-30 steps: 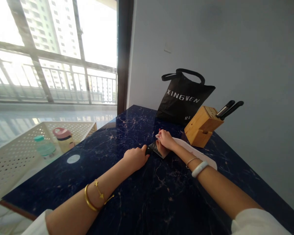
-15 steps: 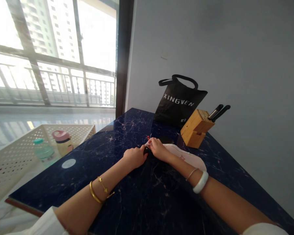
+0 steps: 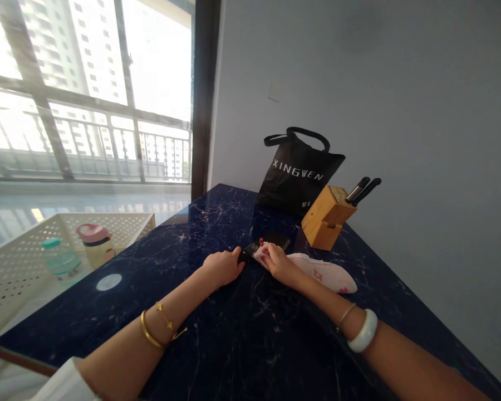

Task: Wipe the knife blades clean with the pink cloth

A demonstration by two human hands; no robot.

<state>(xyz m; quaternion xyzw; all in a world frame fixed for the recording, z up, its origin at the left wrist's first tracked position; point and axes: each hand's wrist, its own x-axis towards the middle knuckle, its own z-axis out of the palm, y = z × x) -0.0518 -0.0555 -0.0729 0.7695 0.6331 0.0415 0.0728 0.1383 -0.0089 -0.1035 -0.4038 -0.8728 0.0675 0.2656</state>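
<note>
My left hand (image 3: 223,267) is wrapped round the black handle of a kitchen knife (image 3: 280,240). Its broad dark blade lies low over the table and points away to the right. In my right hand (image 3: 278,263) a pale pink cloth (image 3: 323,272) with red marks is pinched against the blade, close to the handle. The rest of the cloth trails out to the right beneath my forearm. A small red bit (image 3: 261,241) shows at the cloth's gathered end. Part of the blade is hidden by the cloth and fingers.
A wooden knife block (image 3: 323,220) with black-handled tools stands behind the cloth, beside a black tote bag (image 3: 296,172). At left, a white perforated basket (image 3: 133,223) holds a teal bottle (image 3: 62,262) and a pink-lidded bottle (image 3: 97,245). A white disc (image 3: 109,282) lies on the dark marbled table (image 3: 217,334).
My right hand has moved slightly right and down with the cloth, away from my left hand. More of the knife blade and cloth now show. The whole view has shifted a little.
</note>
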